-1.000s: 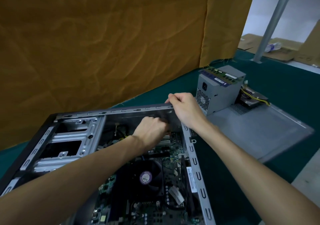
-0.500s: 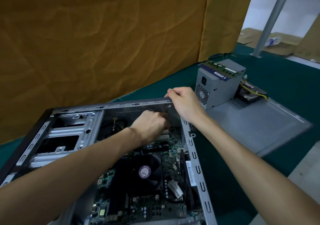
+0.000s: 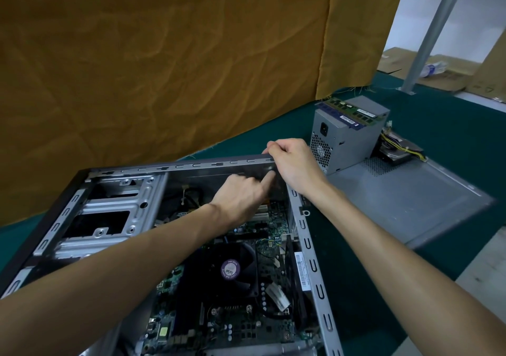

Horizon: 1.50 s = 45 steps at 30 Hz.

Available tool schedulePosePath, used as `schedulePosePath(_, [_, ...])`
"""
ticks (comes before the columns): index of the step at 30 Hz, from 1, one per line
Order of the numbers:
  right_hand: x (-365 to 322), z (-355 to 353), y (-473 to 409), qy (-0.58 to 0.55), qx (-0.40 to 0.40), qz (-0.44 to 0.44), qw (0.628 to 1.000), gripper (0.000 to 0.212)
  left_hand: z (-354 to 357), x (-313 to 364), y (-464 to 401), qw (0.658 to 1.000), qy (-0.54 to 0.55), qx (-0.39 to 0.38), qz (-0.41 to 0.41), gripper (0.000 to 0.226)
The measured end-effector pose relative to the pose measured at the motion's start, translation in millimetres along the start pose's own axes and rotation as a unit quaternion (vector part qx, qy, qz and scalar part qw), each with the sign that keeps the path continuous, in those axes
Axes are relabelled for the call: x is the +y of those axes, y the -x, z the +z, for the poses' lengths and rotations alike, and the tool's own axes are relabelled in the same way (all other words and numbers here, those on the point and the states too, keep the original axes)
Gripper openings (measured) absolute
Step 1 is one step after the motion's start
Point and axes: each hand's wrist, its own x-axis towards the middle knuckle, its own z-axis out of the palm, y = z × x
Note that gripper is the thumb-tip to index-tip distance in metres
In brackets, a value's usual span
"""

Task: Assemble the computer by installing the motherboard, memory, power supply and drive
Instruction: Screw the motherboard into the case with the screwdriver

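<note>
Board point(image 3: 241, 295) sits in the case point(image 3: 309, 251); PSU point(image 3: 347, 136), memory point(image 3: 353, 113), drive point(image 3: 397, 153) wait outside, far right. Right hand point(image 3: 293, 164) grips the rim; left hand point(image 3: 243, 194) points, holding nothing.

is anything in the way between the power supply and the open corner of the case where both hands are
Both hands are: the right hand grips the case rim at that far corner, and the left hand reaches inside it with a finger out. The power supply stands outside on the side panel, two memory sticks lying on top.
</note>
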Motion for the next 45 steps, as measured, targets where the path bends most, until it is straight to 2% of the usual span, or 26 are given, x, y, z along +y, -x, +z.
schedulePosePath(6, [-0.2, 1.8, -0.8, 0.0, 0.01, 0.003, 1.0, 0.038, -7.6, 2.0, 1.9, 0.999, -0.043, -0.014, 0.017, 0.06])
schedulePosePath(12, [-2.0, 0.9, 0.9, -0.001, 0.012, 0.008, 1.0, 0.038, -10.0, 3.4, 1.3, 0.999, -0.036, -0.012, 0.031, 0.048])
schedulePosePath(19, [-5.1, 1.4, 2.7, 0.003, 0.007, 0.017, 1.0, 0.037, -3.5, 0.6, -0.8, 0.999, 0.008, -0.015, 0.036, 0.059])
schedulePosePath(24, [-3.5, 0.5, 1.9, 0.0, 0.008, 0.018, 1.0, 0.037, 3.8, 1.5, -2.6, 0.997, -0.003, -0.02, 0.07, 0.056])
schedulePosePath(28, [-5.8, -0.9, 4.1, -0.005, 0.0, 0.023, 1.0, 0.038, 3.4, -2.4, -3.9, 0.995, 0.012, 0.002, 0.094, 0.047])
schedulePosePath(31, [-7.4, -2.8, 5.7, -0.004, -0.003, 0.023, 1.0, 0.038, -6.0, -1.7, 3.4, 0.987, 0.044, -0.001, 0.154, 0.025])
schedulePosePath(34, [-8.1, -3.4, 5.8, -0.001, -0.005, 0.026, 1.0, 0.035, -15.8, -5.8, 20.0, 0.986, 0.073, -0.018, 0.152, 0.03])
schedulePosePath(36, [-8.2, -3.0, 5.2, 0.006, -0.002, 0.026, 1.0, 0.036, -29.9, -10.7, 31.0, 0.987, 0.071, 0.019, 0.14, 0.028])
schedulePosePath(39, [-8.1, -2.9, 4.8, 0.009, 0.001, 0.028, 1.0, 0.038, -49.9, -15.9, 44.7, 0.985, 0.061, 0.071, 0.142, 0.013])
schedulePosePath(41, [-8.0, -2.7, 5.4, -0.005, -0.003, 0.027, 1.0, 0.039, -59.0, -17.1, 54.6, 0.984, 0.125, 0.028, 0.123, 0.013])
schedulePosePath(43, [-7.7, -3.1, 6.6, -0.014, -0.006, 0.028, 1.0, 0.039, -63.5, -15.5, 59.6, 0.972, 0.21, -0.077, 0.068, 0.021])
schedulePosePath(45, [-7.9, -3.5, 7.2, -0.015, -0.007, 0.031, 0.999, 0.038, -64.7, -9.2, 58.8, 0.953, 0.264, -0.146, 0.013, 0.028])
